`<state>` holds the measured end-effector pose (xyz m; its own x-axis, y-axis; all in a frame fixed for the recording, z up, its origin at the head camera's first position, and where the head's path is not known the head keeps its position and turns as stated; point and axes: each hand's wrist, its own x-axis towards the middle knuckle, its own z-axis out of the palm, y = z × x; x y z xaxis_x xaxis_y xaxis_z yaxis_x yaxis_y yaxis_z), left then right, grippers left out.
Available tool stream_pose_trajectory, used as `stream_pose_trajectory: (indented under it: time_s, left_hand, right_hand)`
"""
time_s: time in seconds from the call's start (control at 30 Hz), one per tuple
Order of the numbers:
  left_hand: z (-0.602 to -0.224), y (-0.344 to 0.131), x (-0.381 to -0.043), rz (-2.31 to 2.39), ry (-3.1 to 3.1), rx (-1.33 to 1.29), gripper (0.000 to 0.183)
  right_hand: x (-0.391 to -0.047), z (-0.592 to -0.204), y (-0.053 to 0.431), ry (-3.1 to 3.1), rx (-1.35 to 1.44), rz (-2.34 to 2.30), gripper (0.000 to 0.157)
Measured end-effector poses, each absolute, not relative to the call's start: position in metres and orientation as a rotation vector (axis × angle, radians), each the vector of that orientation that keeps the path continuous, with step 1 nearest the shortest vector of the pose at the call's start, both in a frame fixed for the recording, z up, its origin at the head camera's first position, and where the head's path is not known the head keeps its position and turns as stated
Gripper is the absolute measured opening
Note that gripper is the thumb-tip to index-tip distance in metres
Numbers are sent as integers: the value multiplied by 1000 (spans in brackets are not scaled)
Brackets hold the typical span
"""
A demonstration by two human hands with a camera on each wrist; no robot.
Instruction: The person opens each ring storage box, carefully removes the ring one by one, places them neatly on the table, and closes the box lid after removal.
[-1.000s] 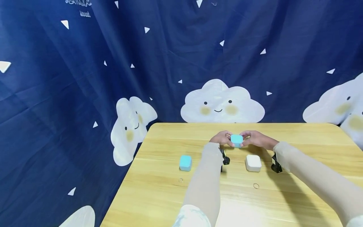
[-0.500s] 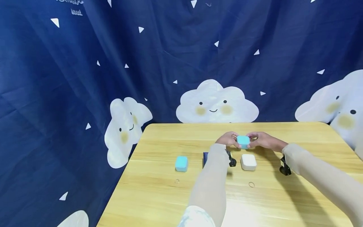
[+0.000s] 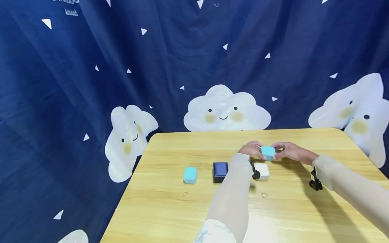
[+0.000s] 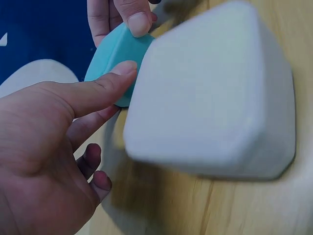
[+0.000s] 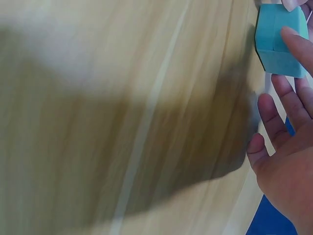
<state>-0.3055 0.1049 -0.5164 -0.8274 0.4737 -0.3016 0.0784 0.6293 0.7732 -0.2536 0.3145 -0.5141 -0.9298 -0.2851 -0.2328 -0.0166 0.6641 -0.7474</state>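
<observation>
Near the back of the table, a turquoise box [image 3: 268, 153] with rounded corners sits between both hands. My left hand [image 3: 252, 149] pinches its left side, with the thumb on the near face. From the other side my right hand [image 3: 290, 151] pinches it between thumb and fingers. In the left wrist view a white box [image 4: 200, 93] looms large in front of the turquoise box [image 4: 111, 54]. The right wrist view has the turquoise box [image 5: 279, 36] at the top right, its lid seam faintly visible; it looks closed.
The white box [image 3: 262, 171] stands partly behind the left wrist camera. Left of the left sleeve are a dark blue box [image 3: 220, 172] and another turquoise box [image 3: 190, 175]. Two thin rings lie nearer: one ring [image 3: 185, 194] at left, one ring [image 3: 264, 195] at right. A blue curtain [image 3: 170, 67] hangs behind.
Both hands have carried the turquoise box rightward over the table. The dark blue box has come out from behind the left sleeve, and the head view has turned slightly right.
</observation>
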Motion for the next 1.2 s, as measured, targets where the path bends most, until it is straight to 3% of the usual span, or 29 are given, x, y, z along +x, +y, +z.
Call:
stream_pose_trajectory:
  time_s: [0.67, 1.2]
  left_hand:
    - [-494, 149, -266, 858, 2577, 412, 52]
    - [-494, 167, -244, 837, 2612, 401, 53]
  right_hand:
    - [-226, -512, 357, 2539, -160, -1169, 66]
    - [-201, -511, 378, 2534, -150, -1130, 81]
